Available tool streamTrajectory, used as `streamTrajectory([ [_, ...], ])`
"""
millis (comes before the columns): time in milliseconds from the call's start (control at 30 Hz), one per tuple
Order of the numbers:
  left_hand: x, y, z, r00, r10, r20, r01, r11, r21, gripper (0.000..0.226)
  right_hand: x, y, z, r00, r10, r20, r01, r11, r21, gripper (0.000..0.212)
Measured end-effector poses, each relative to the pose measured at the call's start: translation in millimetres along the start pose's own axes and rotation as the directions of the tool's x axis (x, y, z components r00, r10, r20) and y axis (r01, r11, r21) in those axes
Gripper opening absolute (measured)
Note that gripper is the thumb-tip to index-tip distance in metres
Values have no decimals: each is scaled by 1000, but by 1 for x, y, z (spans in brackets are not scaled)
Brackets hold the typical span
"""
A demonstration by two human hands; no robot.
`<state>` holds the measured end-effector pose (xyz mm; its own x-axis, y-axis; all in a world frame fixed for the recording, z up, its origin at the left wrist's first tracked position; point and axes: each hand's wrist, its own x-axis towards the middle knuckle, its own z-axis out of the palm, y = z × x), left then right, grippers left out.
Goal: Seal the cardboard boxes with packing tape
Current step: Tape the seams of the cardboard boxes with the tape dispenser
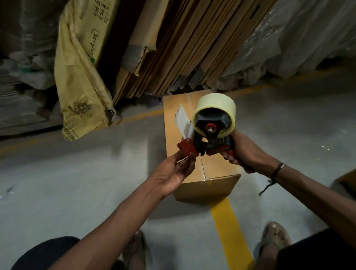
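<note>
head view | looks forward-down | near hands | floor [73, 192] below

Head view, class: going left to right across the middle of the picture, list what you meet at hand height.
Left hand → red cutter end of the tape dispenser → roll of packing tape → right hand → black wristband.

- Flattened cartons [188, 41] lean just beyond the box [214, 170], closing off its far side.
- A yellow sack [81, 78] hangs at far left, down to the floor [72, 181].
- Wrapped bundles [311, 28] block the far right.
- Bare floor lies open left and right of the box.
- A second box [355, 183] stands at the right edge.
- The tape gun [210, 133] is held over the box top, covering much of it.
</note>
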<state>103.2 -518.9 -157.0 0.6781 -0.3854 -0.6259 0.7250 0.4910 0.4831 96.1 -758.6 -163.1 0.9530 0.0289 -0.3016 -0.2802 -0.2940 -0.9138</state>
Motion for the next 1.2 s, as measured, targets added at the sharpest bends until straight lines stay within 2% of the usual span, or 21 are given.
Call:
streamTrajectory([
  [100,5,1,-3,1000,-23,-1,23,999,28,20,2,5,1,1000,2,27,-2,1000,-1,98],
  [267,12,-4,-3,996,-77,-49,77,997,-3,23,5,11,-1,997,-4,74,3,1000,13,97],
  [367,17,-5,-4,993,-108,-36,106,993,-57,15,5,12,-3,997,-12,82,11,1000,16,98],
  [433,19,-6,-4,992,-116,-56,116,993,-6,31,4,14,-4,996,-22,90,20,1000,15,98],
  [467,18,-7,-3,992,-89,-92,95,993,64,35,4,16,-3,995,-27,92,27,1000,8,99],
  [533,20,-11,-3,983,24,-182,25,965,259,27,2,18,-2,994,-39,105,40,999,-8,97],
  [633,24,-16,-10,955,190,-230,-39,844,535,23,-1,18,1,992,-64,108,71,995,-65,97],
  [767,33,-16,-29,881,395,-258,-92,680,727,26,-2,19,5,990,-73,120,95,977,-190,100],
  [833,40,-19,-36,862,420,-283,-101,690,717,30,-1,23,5,990,-70,126,97,970,-223,99],
  [933,43,-23,-35,877,362,-315,-137,818,559,17,2,29,5,990,-76,122,106,961,-255,91],
  [1000,47,-24,-36,859,373,-349,-163,848,505,13,2,31,7,991,-85,107,111,958,-266,93],
  [1200,69,-29,-53,819,473,-325,-135,709,692,11,4,37,11,995,-62,76,82,950,-302,96],
])
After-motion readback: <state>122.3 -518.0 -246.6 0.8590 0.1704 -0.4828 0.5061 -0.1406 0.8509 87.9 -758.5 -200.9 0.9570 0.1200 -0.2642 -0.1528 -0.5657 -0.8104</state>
